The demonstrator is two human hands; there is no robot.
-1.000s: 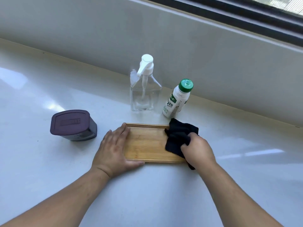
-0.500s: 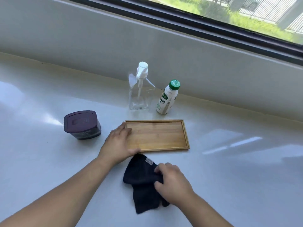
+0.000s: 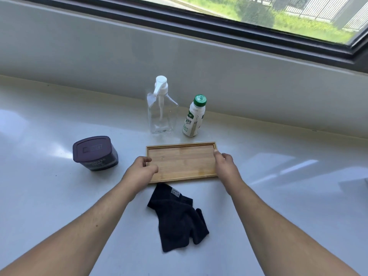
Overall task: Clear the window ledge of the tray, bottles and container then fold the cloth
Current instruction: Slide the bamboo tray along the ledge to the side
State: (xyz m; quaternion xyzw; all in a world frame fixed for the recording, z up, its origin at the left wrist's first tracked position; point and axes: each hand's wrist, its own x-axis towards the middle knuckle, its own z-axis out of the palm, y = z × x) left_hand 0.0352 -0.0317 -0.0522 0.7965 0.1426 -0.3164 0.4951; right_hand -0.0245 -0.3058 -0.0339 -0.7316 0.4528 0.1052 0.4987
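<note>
From the head view, the tray [image 3: 182, 162] lies on the ledge [image 3: 278, 176] with its long axis running 9 to 3 o'clock, a hand at each short end. The left hand [image 3: 140, 170] curls over the 9 o'clock rim, thumb on the wood; the right hand [image 3: 224, 166] pinches the 3 o'clock rim. Both look equally placed to lift. The cloth [image 3: 177, 218] lies crumpled at 6 o'clock.
</note>
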